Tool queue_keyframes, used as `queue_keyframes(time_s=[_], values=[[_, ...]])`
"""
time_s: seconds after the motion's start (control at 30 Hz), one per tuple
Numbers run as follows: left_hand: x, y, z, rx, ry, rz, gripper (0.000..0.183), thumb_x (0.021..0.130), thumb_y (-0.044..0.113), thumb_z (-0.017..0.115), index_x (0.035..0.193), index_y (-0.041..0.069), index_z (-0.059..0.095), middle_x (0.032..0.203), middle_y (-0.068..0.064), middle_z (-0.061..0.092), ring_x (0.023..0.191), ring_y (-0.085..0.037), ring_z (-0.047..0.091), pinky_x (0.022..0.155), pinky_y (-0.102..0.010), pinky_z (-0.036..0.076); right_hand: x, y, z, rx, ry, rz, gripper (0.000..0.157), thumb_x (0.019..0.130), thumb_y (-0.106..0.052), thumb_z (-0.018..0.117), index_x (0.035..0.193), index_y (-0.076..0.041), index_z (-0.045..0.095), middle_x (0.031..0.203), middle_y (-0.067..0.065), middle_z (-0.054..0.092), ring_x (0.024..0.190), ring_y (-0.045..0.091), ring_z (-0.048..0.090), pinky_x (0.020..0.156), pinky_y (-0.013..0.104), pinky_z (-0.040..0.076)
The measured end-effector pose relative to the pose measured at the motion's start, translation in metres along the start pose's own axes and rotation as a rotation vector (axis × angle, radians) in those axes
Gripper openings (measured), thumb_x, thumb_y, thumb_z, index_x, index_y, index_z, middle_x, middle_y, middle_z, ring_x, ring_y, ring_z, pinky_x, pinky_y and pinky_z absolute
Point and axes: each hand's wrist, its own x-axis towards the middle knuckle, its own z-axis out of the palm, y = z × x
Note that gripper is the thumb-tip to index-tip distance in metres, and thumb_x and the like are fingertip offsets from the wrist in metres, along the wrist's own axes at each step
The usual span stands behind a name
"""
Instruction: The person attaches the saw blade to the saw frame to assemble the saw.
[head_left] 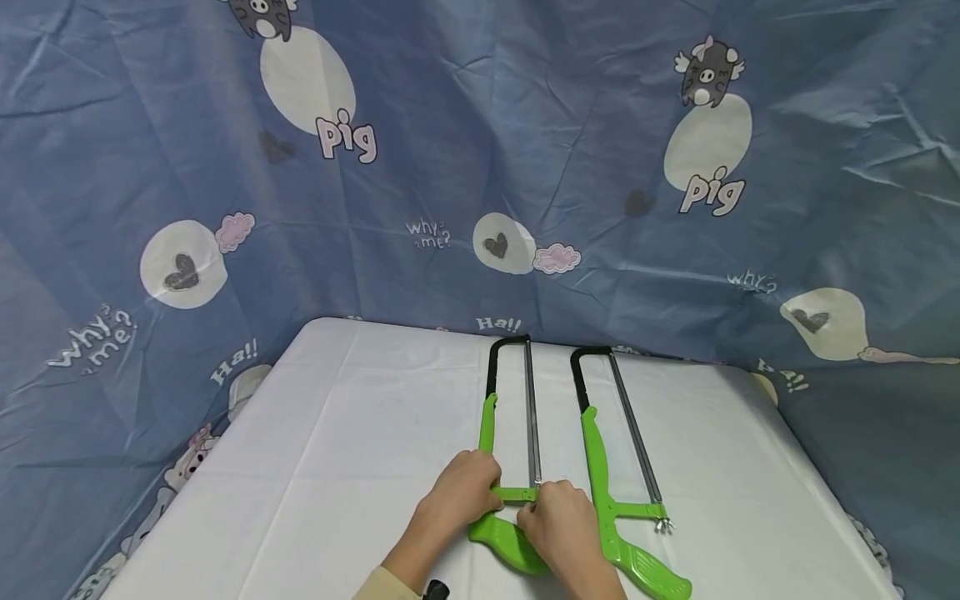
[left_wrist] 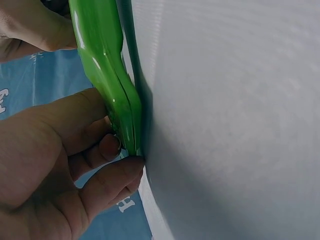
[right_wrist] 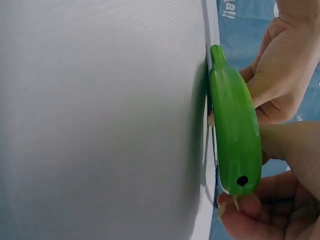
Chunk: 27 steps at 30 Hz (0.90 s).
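Two hacksaws with green handles, black front frames and grey blades lie side by side on the white table. My left hand point(head_left: 465, 486) grips the green frame of the left hacksaw point(head_left: 487, 425) beside its crossbar point(head_left: 514, 494). At the other end of that crossbar, near the lower end of the blade point(head_left: 533, 417), my right hand point(head_left: 561, 525) has its fingers curled and covers the tensioning end. The right wrist view shows the green handle point(right_wrist: 235, 125) close over the cloth, with the right fingertips point(right_wrist: 245, 212) bent just past it. Right of this hand lies the second hacksaw point(head_left: 596, 458).
A wing nut point(head_left: 664, 526) shows at the crossbar end of the second hacksaw. White cloth covers the table point(head_left: 360, 433). A blue curtain point(head_left: 450, 167) printed with pigs hangs behind and along both sides. A small black object point(head_left: 437, 590) shows by the left sleeve point(head_left: 386, 586).
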Motion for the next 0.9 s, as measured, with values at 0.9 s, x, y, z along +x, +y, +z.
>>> queue_keyframes(time_s=[0.9], values=[[0.001, -0.001, -0.002, -0.008, 0.001, 0.003, 0.021, 0.067, 0.021, 0.089, 0.062, 0.015, 0.070, 0.057, 0.009, 0.058, 0.051, -0.004, 0.042, 0.051, -0.018, 0.036, 0.004, 0.028, 0.009, 0.673, -0.247, 0.369, 0.023, 0.068, -0.011, 0.061, 0.046, -0.013, 0.053, 0.040, -0.005, 0.051, 0.037, 0.006, 0.038, 0.040, 0.022, 0.031]])
